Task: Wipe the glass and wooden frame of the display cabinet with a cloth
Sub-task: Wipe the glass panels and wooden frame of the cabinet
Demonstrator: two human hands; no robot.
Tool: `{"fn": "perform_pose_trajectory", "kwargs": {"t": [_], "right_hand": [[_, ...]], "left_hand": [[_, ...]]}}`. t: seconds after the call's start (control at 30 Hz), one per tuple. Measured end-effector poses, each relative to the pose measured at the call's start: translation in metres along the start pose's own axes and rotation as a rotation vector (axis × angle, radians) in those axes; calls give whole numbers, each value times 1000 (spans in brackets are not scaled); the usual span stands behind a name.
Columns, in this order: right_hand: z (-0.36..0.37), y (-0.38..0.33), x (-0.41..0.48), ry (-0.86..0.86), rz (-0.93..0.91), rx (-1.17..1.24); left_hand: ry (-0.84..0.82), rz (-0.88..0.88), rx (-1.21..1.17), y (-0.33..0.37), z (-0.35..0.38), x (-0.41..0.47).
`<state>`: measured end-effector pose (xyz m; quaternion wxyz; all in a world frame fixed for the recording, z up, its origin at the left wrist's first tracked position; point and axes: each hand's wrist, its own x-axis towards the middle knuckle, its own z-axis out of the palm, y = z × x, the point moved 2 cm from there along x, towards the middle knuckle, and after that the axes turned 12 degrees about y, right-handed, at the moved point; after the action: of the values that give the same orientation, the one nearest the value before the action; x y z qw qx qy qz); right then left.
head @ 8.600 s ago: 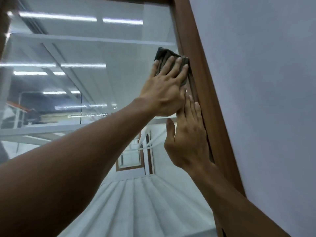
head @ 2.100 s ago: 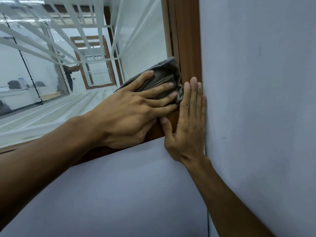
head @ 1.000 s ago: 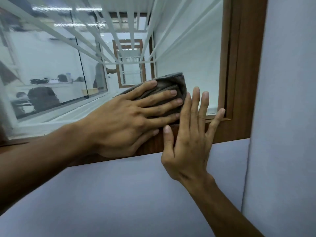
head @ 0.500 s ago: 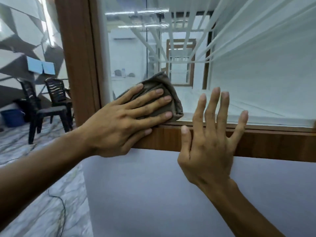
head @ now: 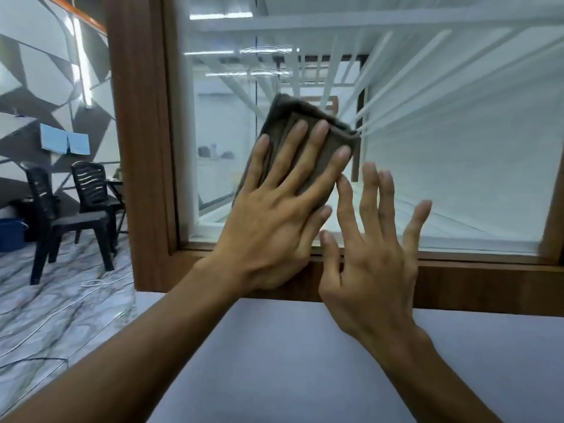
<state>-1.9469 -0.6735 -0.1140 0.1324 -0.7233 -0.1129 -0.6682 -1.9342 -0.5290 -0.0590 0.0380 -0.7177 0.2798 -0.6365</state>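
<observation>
A folded grey-brown cloth [head: 293,117] lies flat against the cabinet's glass pane [head: 457,148]. My left hand [head: 274,215] presses it to the glass with spread fingers, palm near the bottom rail. My right hand [head: 372,251] is just to the right, fingers spread, holding nothing, over the lower glass and the brown wooden frame [head: 488,285]. The frame's left upright [head: 137,148] stands left of the cloth.
Below the frame is the cabinet's pale grey panel [head: 305,361]. To the left are two black plastic chairs [head: 76,209], a blue bin [head: 10,233], a marbled floor with loose cables [head: 45,331], and a wall with grey geometric shapes.
The cloth and my left hand have moved up from the bottom rail onto the glass and tilted more upright. My right hand stays spread beside it. The view shifted slightly.
</observation>
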Motion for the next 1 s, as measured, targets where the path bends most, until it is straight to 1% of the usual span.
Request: {"fn": "perform_pose_trajectory", "kwargs": {"t": [0.03,0.07,0.1,0.2,0.23,0.27,0.3,0.33,0.4,0.47,0.53,0.57,0.63,0.7,0.73,0.8,0.87,0.93,1.0], "right_hand": [[-3,9,-1,4,1,-2],[-7,21,-2,11,21,-14],[-11,34,-1,21,57,-31],[-23,64,6,36,112,-77],[-25,70,8,34,111,-84],[-27,74,10,41,120,-93],[-29,80,12,53,139,-105],[-31,86,14,64,161,-120],[-37,101,18,74,193,-142],[-42,112,19,60,191,-142],[-43,118,21,38,152,-147],[-42,121,27,40,132,-153],[-41,128,45,74,118,-158],[-42,131,61,120,129,-140],[-43,132,63,144,137,-115],[-46,134,53,192,163,-41],[-49,140,34,242,188,0],[-47,144,22,252,184,-23],[-41,143,22,238,184,-59]], "left_hand": [[-34,64,-13,-5,-3,-13],[-49,88,-15,-13,-7,-22],[-40,72,-7,-22,-8,-25],[61,-155,27,-24,-2,9],[98,-206,39,-13,3,31],[121,-218,47,3,9,52],[127,-187,50,21,15,69],[116,-116,48,40,20,77],[36,97,19,71,30,70],[-27,261,-23,76,30,47],[-22,297,-55,59,26,36],[10,271,-40,51,25,39],[107,134,1,45,27,65],[165,-16,11,66,34,102],[167,-28,6,82,38,116],[136,67,-16,111,49,123],[88,216,-35,122,55,109],[46,358,-28,118,54,110],[47,431,-19,116,52,139]]}}
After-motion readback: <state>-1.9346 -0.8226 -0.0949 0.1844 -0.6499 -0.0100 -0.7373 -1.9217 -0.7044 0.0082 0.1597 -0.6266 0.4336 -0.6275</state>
